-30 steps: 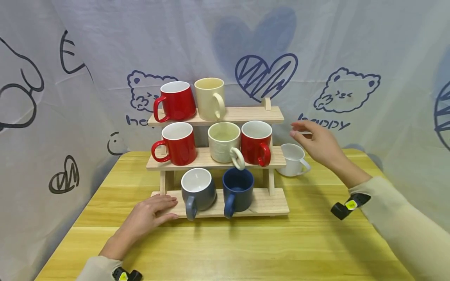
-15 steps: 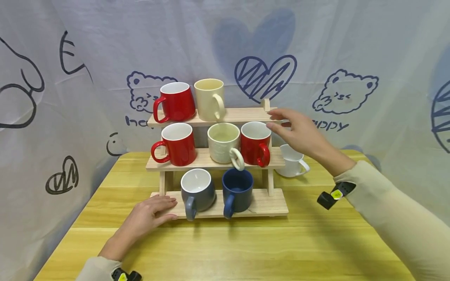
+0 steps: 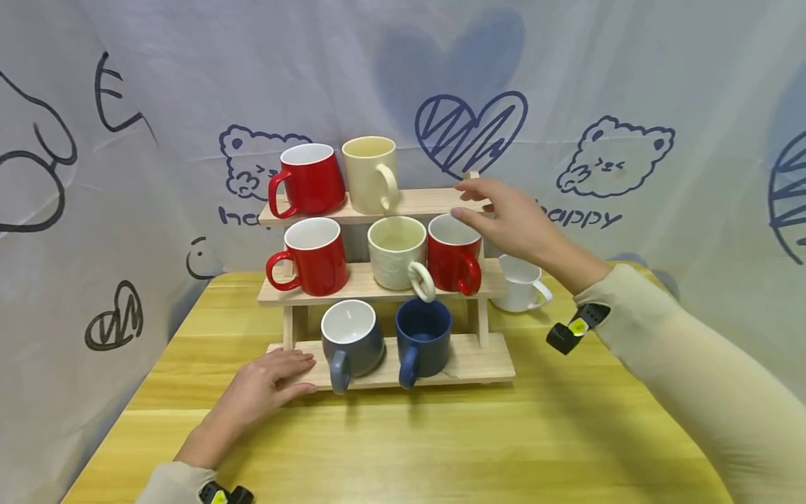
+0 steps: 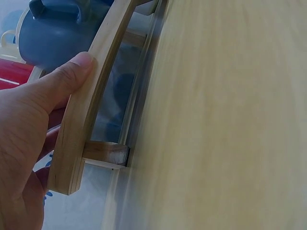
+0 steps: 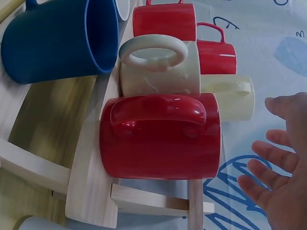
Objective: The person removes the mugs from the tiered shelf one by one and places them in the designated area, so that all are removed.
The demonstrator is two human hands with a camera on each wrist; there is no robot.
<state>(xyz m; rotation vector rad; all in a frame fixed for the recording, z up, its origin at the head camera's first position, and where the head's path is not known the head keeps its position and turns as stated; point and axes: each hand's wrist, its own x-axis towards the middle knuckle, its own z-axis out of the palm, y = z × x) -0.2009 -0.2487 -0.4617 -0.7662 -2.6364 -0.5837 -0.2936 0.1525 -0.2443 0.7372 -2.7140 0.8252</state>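
A three-tier wooden rack [image 3: 481, 360] holds several mugs. My left hand [image 3: 267, 381] rests on the left end of its bottom board, fingers over the top, thumb at the front edge [image 4: 103, 62]. Beside it stands a grey-blue mug [image 3: 354, 346], then a dark blue mug [image 3: 431, 350]. My right hand [image 3: 504, 213] is in the air with nothing in it, fingers apart, by the top board's right end. The right middle-tier red mug [image 5: 158, 153] is just below it, apart from the fingers in the right wrist view. A pale green mug [image 3: 395, 262] adjoins that red mug.
Up top are a red mug [image 3: 313, 182] and a cream mug [image 3: 365, 175]. Another red mug [image 3: 321, 262] stands at the middle tier's left. A white mug [image 3: 519, 287] stands on the wooden table [image 3: 403, 448] behind the rack's right side. A printed curtain [image 3: 567, 70] hangs behind.
My right hand has moved left, from beyond the rack's right side to the top board's right end. My left hand has stayed on the bottom board. The mugs have not moved.
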